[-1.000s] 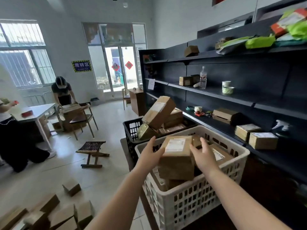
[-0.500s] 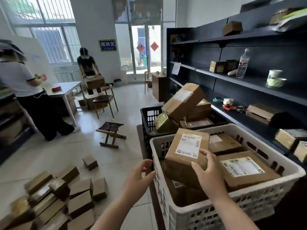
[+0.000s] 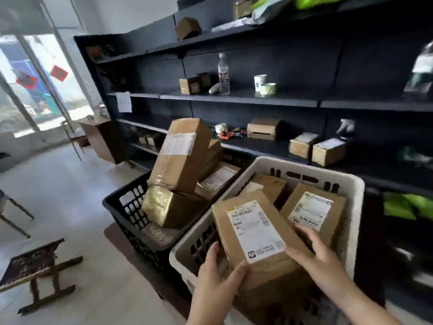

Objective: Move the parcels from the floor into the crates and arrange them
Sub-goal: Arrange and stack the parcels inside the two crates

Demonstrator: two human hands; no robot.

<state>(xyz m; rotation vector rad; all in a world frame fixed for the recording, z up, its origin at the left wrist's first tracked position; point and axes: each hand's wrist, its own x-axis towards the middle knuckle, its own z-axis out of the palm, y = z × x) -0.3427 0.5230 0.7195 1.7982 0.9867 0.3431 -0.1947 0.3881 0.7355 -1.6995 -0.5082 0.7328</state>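
Observation:
A brown labelled parcel (image 3: 253, 233) sits tilted at the near left of the white crate (image 3: 311, 167). My left hand (image 3: 216, 273) grips its near left corner and my right hand (image 3: 314, 256) presses its near right edge. Beside it in the crate lie another labelled parcel (image 3: 314, 212) and a plain brown one (image 3: 269, 184). To the left, the black crate (image 3: 126, 205) holds a tall leaning parcel (image 3: 182, 153), a gold-wrapped parcel (image 3: 161, 207) and others behind them.
Dark shelving (image 3: 246, 97) runs along the right wall with boxes, a water bottle (image 3: 223, 73) and cups. A low wooden stool (image 3: 35, 268) stands on the tiled floor at the left. A brown cabinet (image 3: 105, 139) stands near the glass door.
The view has swung right, away from the floor parcels and the people. My left hand has come back onto the parcel, which now lies lower in the white crate.

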